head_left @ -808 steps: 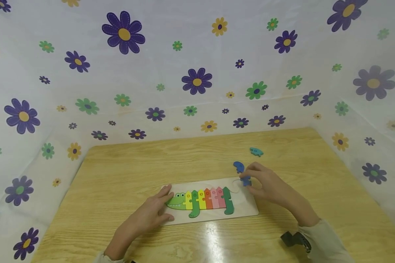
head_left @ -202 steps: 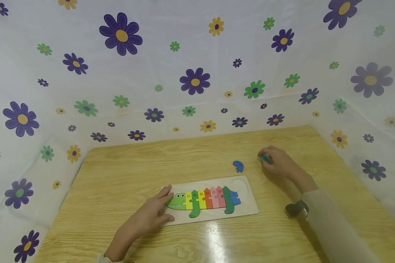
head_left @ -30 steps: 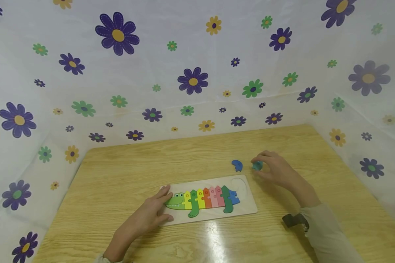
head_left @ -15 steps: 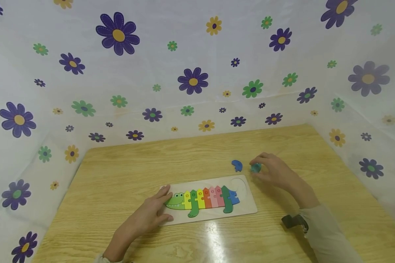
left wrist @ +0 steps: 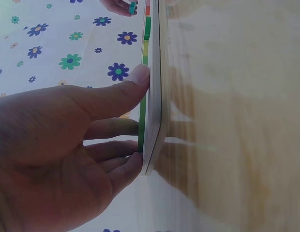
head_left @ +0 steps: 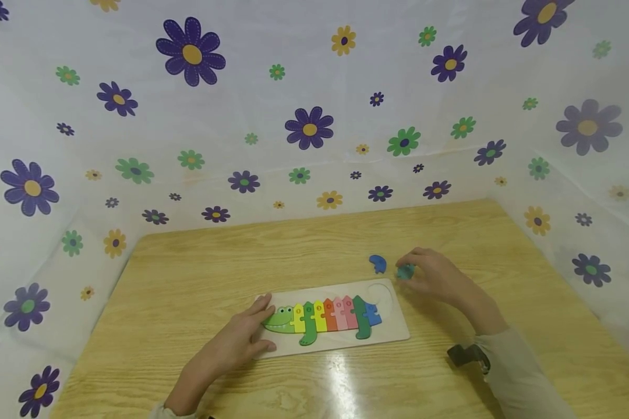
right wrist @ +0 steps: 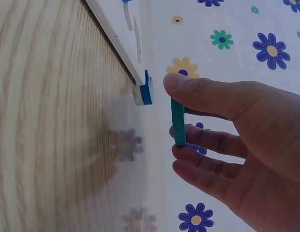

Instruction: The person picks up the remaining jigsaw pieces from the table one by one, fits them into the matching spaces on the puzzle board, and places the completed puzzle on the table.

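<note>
A wooden crocodile puzzle board (head_left: pixel 393 329) lies on the table, with a green head (head_left: pixel 280 320) and several coloured numbered pieces set in a row. Its curved tail outline at the right end shows bare wood. My left hand (head_left: pixel 238 334) rests on the board's left end, thumb and fingers touching the head and rim, as the left wrist view also shows. Just beyond the board's right corner, my right hand (head_left: pixel 437 279) pinches a teal puzzle piece (right wrist: pixel 178 123) between thumb and fingers, held above the table. A curved blue puzzle piece (head_left: pixel 378 264) lies behind the board, left of that hand.
The wood-grain table (head_left: pixel 230 262) is bounded at the back and both sides by white flower-print sheeting (head_left: pixel 251 93). A dark strap (head_left: pixel 469 356) is on the right wrist, over the sleeve.
A blue piece held by my right hand in the oldest frame now sits in the board after the dark green leg. The teal piece has come nearer the board. My left hand has stayed put.
</note>
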Demonstrator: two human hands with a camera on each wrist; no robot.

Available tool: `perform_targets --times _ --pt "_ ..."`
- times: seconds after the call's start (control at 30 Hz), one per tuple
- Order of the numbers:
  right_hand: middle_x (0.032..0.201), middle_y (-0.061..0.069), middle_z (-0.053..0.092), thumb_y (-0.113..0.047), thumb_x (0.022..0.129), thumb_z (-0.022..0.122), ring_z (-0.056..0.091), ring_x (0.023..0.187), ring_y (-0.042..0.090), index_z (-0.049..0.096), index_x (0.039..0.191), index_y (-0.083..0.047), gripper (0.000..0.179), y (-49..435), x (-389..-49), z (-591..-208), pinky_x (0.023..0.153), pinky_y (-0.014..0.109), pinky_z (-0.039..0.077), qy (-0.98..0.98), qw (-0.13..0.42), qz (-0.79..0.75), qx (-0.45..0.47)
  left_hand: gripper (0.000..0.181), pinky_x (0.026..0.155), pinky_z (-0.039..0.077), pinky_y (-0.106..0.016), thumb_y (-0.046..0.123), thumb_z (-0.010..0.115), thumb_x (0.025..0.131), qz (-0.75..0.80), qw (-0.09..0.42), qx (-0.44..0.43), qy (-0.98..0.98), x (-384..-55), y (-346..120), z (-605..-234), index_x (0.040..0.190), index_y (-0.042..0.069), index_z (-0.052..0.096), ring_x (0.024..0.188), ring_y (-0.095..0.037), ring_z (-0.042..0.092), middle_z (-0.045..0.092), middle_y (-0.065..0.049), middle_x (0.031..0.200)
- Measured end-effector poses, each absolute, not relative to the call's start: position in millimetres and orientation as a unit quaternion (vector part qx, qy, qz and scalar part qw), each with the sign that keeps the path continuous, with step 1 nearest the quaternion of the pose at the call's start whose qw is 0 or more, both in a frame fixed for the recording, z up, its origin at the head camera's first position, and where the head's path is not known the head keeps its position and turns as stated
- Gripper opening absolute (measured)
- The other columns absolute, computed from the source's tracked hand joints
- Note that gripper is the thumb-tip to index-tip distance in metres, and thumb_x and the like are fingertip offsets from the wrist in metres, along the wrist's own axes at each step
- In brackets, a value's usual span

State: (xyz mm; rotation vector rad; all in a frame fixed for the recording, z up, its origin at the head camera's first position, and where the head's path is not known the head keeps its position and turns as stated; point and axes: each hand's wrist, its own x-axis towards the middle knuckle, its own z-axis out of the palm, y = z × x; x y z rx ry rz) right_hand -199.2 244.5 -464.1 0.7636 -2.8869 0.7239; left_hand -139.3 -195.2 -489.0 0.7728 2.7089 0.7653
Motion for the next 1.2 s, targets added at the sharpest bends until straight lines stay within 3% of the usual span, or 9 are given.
perform_targets --times 0.27,0.57,1.2 --pt "0.107 0.009 0.07 -0.013 0.087 0.081 0.066 0.098 0.03 0.074 0.112 -0.003 0.028 241.1 -198.1 -461.9 0.087 0.051 0.058 -0.941 0.009 0.232 0.245 0.073 0.118 0.031 -0.053 0.025 0.081 0.089 0.253 0.11 0.26 0.925 -139.9 -195.8 -488.6 0.146 -0.008 0.05 0.151 -0.039 0.027 0.028 -0.023 0.164" --pt "0.111 0.011 0.07 -0.015 0.087 0.082 0.065 0.105 0.033 0.074 0.113 -0.003 0.03 240.6 -192.8 -459.8 0.092 0.054 0.057 -0.945 -0.009 0.233 0.23 0.071 0.118 0.03 -0.056 0.026 0.079 0.092 0.259 0.114 0.271 0.92 -141.3 -195.7 -489.1 0.146 -0.009 0.049 0.151 -0.042 0.027 0.028 -0.025 0.163" --pt "0.107 0.004 0.07 -0.022 0.088 0.082 0.067 0.101 0.027 0.075 0.11 -0.009 0.027 231.5 -179.7 -464.7 0.091 0.05 0.058 -0.945 -0.008 0.218 0.244 0.073 0.12 0.028 -0.055 0.026 0.079 0.091 0.263 0.123 0.26 0.921 -140.1 -195.5 -487.7 0.147 -0.009 0.048 0.152 -0.041 0.025 0.026 -0.024 0.164"
